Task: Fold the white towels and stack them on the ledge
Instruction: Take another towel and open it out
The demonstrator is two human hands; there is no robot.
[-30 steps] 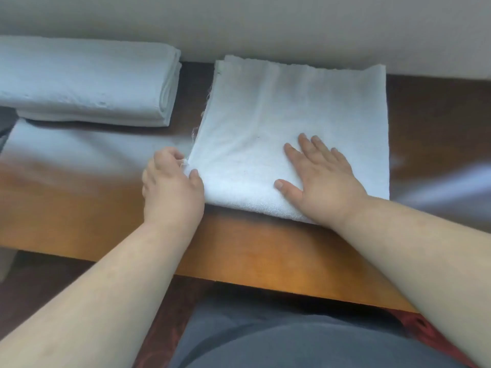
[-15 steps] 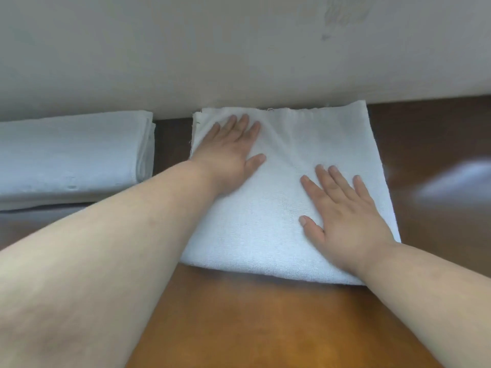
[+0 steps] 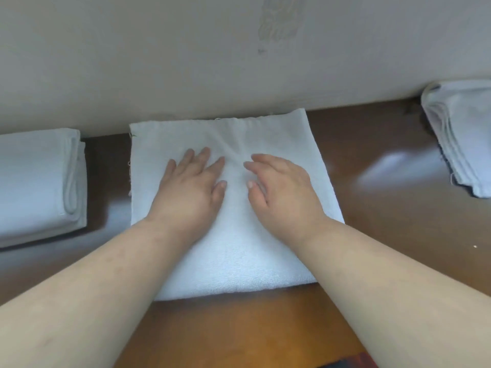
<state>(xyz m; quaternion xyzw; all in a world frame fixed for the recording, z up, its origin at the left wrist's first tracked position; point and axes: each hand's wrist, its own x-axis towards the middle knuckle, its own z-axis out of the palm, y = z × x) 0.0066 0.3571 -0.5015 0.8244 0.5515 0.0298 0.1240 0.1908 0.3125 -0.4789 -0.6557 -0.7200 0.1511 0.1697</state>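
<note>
Change: both hands have drawn together near the middle of the towel; half a second ago the left hand lay at the far left corner by the wall and the right hand sat toward the right edge.
Left stack: folded towels point(image 3: 39, 181) lie on the wooden ledge point(image 3: 385, 208) at the far left, back edge against the wall point(image 3: 186, 62), rolled folds facing right, apart from the towel in the middle.
Middle towel: a folded white towel point(image 3: 239, 261) lies flat on the ledge, far edge touching the wall, near folded edge toward the person; small creases run between the two hands.
Left hand: the left hand point(image 3: 191, 189) rests palm down on the towel's left half, fingers straight and slightly spread, gripping nothing.
Right hand: the right hand point(image 3: 281, 192) lies on the towel's right half just beside the left, thumbs close together but apart; its fingers are lightly bent with the tips on the cloth, and nothing is pinched or held.
Right pile: a looser pile of white towels point(image 3: 462, 139) sits at the far right by the wall, layered edges facing left, well apart from the middle towel.
Wall: pale, with a faint grey smudge point(image 3: 279, 22) high above the middle towel.
</note>
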